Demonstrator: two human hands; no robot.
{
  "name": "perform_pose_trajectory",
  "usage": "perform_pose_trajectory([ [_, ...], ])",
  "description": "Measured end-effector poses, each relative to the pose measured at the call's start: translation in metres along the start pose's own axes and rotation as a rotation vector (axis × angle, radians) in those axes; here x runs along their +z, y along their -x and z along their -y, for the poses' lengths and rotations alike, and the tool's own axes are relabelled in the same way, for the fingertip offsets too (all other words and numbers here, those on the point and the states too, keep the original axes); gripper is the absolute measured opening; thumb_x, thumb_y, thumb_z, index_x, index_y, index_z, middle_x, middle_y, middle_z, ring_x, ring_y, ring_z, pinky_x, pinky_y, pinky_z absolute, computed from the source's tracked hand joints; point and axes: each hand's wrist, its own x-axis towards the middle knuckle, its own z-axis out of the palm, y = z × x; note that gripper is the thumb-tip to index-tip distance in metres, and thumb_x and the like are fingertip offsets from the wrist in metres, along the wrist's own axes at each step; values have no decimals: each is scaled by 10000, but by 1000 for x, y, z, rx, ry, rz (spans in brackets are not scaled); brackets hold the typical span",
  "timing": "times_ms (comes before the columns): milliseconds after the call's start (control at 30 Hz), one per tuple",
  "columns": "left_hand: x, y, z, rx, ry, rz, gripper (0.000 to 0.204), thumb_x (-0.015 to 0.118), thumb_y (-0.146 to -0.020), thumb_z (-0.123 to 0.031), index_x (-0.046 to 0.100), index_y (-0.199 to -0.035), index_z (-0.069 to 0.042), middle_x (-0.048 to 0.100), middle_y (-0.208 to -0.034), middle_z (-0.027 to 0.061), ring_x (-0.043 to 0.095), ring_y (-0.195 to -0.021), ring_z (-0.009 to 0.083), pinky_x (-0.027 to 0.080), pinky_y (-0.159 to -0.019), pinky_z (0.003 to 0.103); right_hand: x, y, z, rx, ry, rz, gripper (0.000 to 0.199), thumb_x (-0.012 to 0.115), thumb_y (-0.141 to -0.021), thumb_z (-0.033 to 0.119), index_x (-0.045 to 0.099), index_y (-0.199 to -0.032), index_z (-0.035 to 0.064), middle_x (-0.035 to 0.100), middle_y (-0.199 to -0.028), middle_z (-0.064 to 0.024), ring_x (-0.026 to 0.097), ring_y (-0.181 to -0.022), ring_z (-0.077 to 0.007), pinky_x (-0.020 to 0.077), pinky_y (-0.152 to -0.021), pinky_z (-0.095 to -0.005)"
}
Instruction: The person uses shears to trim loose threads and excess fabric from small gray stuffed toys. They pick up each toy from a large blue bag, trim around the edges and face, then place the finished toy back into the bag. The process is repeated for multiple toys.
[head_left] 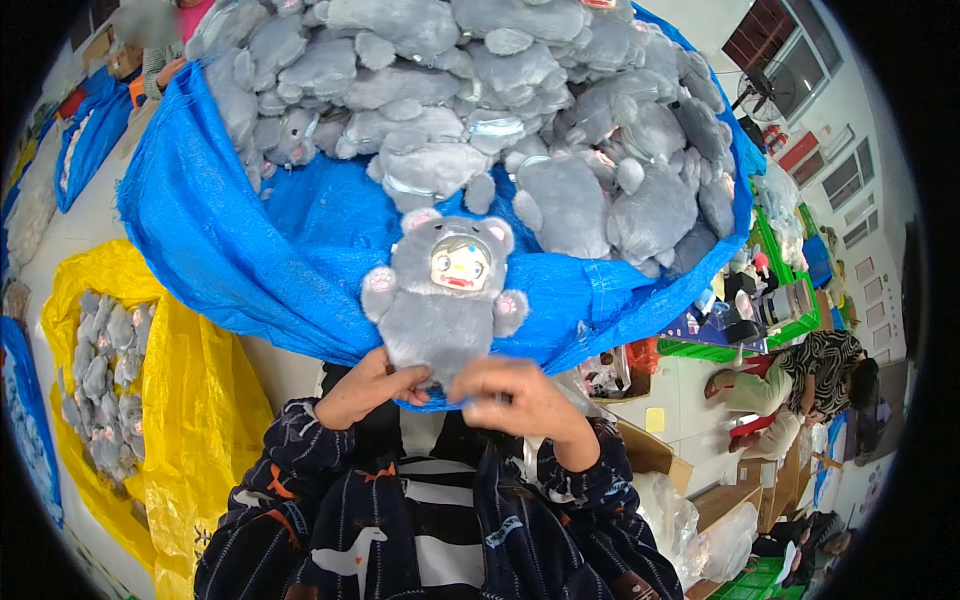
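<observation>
A grey plush toy (440,325) with pink-lined ears, pink paw pads and a doll-like printed face lies face up over the near edge of a blue woven sheet (330,215). My left hand (372,388) is closed on its lower end, thumb on top. Beside the toy's lower right, my right hand (525,398) has curled fingers smeared by motion, so whether it holds anything is unclear. Beyond the toy rises a large heap of similar grey plush toys (560,205), most lying back up or on their sides.
A yellow sack (200,400) with several smaller grey plush pieces stands on the left. To the right are green crates (690,349) with mixed goods and cardboard boxes (650,455). A person in a patterned top (825,365) is farther right; another person's sleeve (157,70) shows at the upper left.
</observation>
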Motion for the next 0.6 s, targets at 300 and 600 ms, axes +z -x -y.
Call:
perform_pose_trajectory([
  [300,10,6,-18,-2,180,-156,371,557,-878,-193,470,-1187,-6,610,-963,112,615,-701,162,501,-550,242,11,7,-15,160,-76,12,185,653,-828,168,662,-937,19,670,-775,-81,641,-738,-139,497,-672,-266],
  [600,-96,125,-95,1409,621,-61,546,478,-914,-146,234,-1396,-68,107,-1493,152,306,-1297,305,316,-1032,449,-142,20,-53,136,819,-1293,404,664,-758,186,559,-1084,-27,591,-1008,-227,579,-902,-366,457,-766,-388],
])
